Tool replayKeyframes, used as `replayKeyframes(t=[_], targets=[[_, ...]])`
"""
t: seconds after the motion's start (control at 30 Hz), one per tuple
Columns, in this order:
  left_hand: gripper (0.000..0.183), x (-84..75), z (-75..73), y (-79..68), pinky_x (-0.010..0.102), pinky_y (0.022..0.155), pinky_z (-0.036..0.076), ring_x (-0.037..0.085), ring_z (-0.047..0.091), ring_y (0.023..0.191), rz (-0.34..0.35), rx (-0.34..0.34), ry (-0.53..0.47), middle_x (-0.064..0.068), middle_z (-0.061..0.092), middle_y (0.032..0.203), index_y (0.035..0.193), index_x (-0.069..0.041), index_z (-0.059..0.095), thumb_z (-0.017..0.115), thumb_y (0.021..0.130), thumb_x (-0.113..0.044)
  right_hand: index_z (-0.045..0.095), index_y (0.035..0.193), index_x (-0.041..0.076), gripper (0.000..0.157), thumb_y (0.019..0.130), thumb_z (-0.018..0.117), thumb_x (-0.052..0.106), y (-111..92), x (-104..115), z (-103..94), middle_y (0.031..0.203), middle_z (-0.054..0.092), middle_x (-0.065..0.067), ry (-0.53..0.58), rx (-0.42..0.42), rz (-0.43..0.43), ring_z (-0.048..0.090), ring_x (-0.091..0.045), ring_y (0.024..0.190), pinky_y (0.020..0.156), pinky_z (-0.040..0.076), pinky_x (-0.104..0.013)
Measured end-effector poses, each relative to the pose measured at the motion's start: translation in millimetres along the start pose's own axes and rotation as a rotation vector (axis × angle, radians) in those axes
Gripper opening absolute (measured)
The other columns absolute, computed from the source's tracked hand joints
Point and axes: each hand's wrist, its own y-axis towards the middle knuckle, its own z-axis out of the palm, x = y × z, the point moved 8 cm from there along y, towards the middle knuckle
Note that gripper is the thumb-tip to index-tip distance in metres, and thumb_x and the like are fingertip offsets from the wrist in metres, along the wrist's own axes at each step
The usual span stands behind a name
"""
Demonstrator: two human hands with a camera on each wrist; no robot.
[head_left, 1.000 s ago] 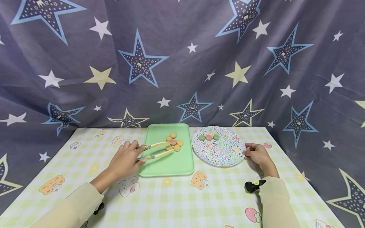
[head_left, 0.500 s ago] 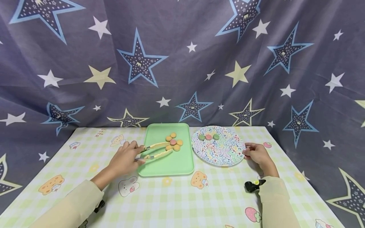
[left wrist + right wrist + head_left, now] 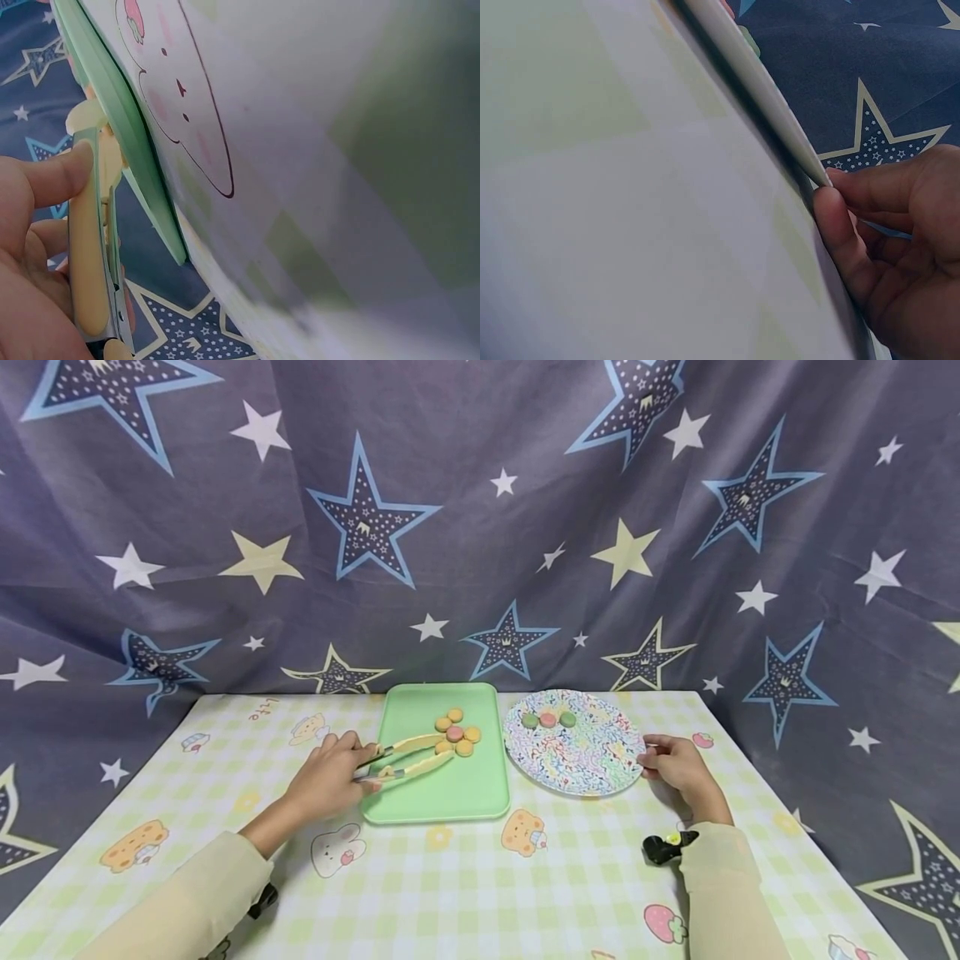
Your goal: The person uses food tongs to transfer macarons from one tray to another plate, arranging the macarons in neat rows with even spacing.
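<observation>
My left hand [image 3: 324,778] grips a pair of tongs [image 3: 422,767] with pale yellow arms and metal parts. In the left wrist view the thumb presses the yellow handle [image 3: 88,247]. The tongs reach over a green tray [image 3: 442,803], their tips on either side of a yellow macaron [image 3: 443,748]. That macaron belongs to a flower-like ring of several yellow ones round a pink macaron [image 3: 454,734]. My right hand [image 3: 681,770] pinches the right rim of a speckled round plate [image 3: 577,768], thumb below the rim [image 3: 780,112] in the right wrist view.
On the plate, a pink macaron [image 3: 547,720] sits between two green ones, near the back left. The tray and plate stand side by side on a checked tablecloth [image 3: 420,902]. A star-patterned curtain [image 3: 465,552] hangs behind the table.
The tongs' arms have drawn closer together, and their tips have shifted slightly left around the lower-left yellow macaron. My right hand and the plate have stayed put.
</observation>
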Motion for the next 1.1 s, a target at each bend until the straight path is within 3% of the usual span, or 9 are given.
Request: replayKeyframes(t=[0.43, 1.1], targets=[[0.064, 1.4, -7.1, 0.5, 0.037, 0.075, 0.028, 0.022, 0.034, 0.086, -0.005, -0.019, 0.01, 0.005, 0.053, 0.104, 0.142, 0.002, 0.058, 0.078, 0.09, -0.028, 0.046, 0.143, -0.015, 0.052, 0.095, 0.064, -0.006, 0.8, 2.8, 0.5, 0.099, 0.058, -0.013, -0.01, -0.005, 0.003, 0.06, -0.011, 0.072, 0.065, 0.056, -0.023], [0.064, -7.9, -34.0, 12.3, 0.039, 0.075, 0.032, 0.025, 0.04, 0.091, 0.031, -0.086, 0.057, 0.005, 0.054, 0.104, 0.142, -0.002, 0.061, 0.08, 0.087, -0.03, 0.045, 0.144, -0.016, 0.053, 0.095, 0.063, -0.007, -2.5, 3.3, 0.1, 0.1, 0.057, -0.013, 0.016, 0.007, 0.008, 0.061, -0.009, 0.071, 0.065, 0.057, -0.023]])
